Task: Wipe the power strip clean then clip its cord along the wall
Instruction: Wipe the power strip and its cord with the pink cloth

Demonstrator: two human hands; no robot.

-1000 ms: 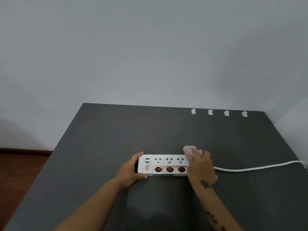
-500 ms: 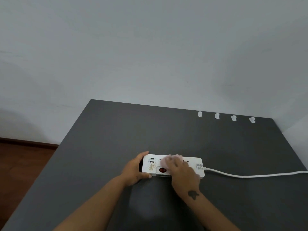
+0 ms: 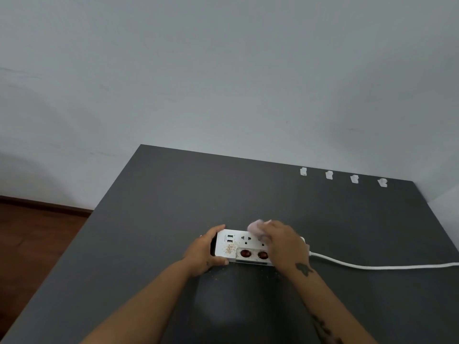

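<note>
Dark desk (image 3: 149,219) — R hand (image 3: 285,247) wiping strip (image 3: 233,247).

Both bare forearms reach forward from the bottom edge, converging toward the middle. The left hand (image 3: 204,253) is cupped sideways, thumb on the near side and fingers curled around the far end of what it grips. The right hand (image 3: 285,245) lies palm down, fingers bent and pressed forward, with a dark tattoo on its wrist and forearm.
</note>
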